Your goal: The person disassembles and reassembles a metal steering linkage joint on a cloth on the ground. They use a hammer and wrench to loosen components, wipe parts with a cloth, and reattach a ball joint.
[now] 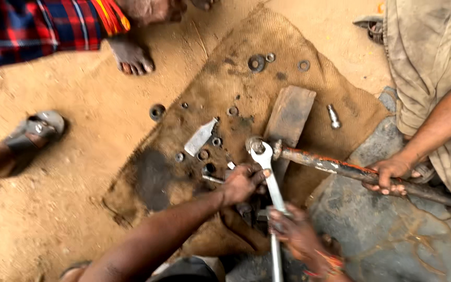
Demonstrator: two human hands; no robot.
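Spanner [268, 172] sits with its ring end on a nut at the tip of a rusty rod [340, 168], over a sack [246, 104] on the ground. Left hand [241, 183] and right hand [296, 230] both grip it. Another person's hand [390, 172] holds the rod. Washers [257, 63] lie loose, so parts are off already, I think.

I see a brown sackcloth [309, 31] on the sandy ground, with washers [257, 63], a wooden block [289, 114], a metal bolt [333, 116] and a flat metal piece [200, 137]. A sandal [36, 128] lies far left.
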